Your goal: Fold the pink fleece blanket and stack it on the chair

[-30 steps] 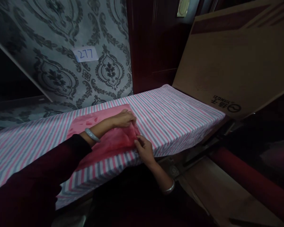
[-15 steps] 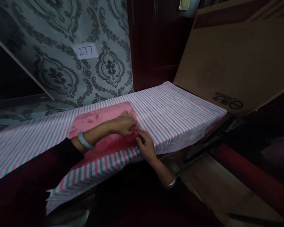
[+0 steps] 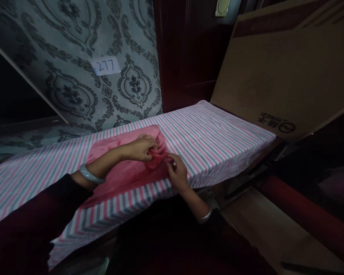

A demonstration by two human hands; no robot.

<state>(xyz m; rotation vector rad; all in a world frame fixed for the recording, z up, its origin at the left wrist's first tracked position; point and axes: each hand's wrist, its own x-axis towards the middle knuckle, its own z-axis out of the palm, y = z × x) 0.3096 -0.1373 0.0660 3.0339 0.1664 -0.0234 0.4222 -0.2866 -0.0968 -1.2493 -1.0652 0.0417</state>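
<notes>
A thin pink plastic bag [image 3: 126, 175] lies spread on the striped cloth [image 3: 206, 133], its right end bunched into folds. My left hand [image 3: 141, 148] is closed on those folds, knuckles up, with the forearm crossing over the bag. At the bag's right edge, my right hand [image 3: 177, 172] pinches its rim between thumb and fingertips. A short stretch of gathered bag shows between the two hands. What lies under my left palm is hidden.
A patterned wall with a paper label [image 3: 106, 65] and a dark red door [image 3: 186, 57] stand behind the table. A large cardboard sheet [image 3: 275, 68] leans at the right. A dark panel [image 3: 14, 88] juts in at the left.
My left hand has moved left and slightly up, drawing the bag's folds with it. The hands are farther apart, and more bunched bag shows between them. My right hand stays near the edge.
</notes>
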